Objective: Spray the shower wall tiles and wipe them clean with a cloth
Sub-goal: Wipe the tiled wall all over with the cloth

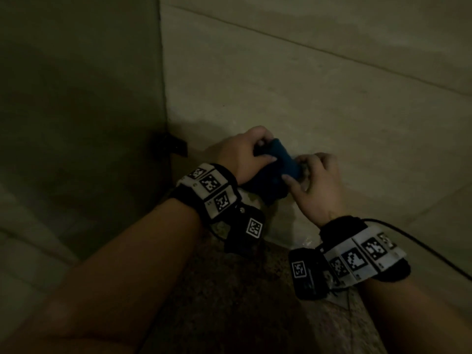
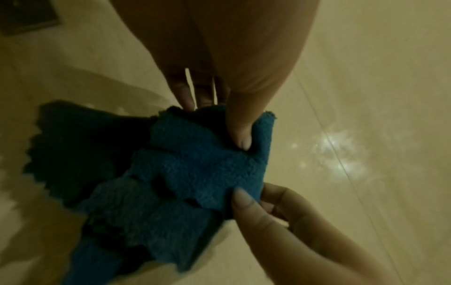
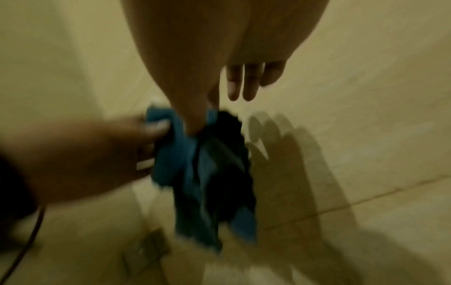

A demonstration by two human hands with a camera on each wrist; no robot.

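Both grips hold the cloth (image 1: pixel 277 164): left hand (image 1: pixel 242 152) bunches one end, right hand (image 1: pixel 316 182) pinches an edge. Soft, light, floppy; best gathered into a pad.

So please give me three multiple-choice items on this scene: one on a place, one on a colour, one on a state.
1. Where is the cloth?
A. on the floor
B. between both hands, near the wall
C. over a rail

2. What colour is the cloth?
A. blue
B. red
C. white

3. How is the cloth?
A. spread flat
B. bunched up
C. neatly rolled

Key: 1 B, the left hand and right hand both grip it; 2 A, blue in every view; 3 B, folds show in the left wrist view.
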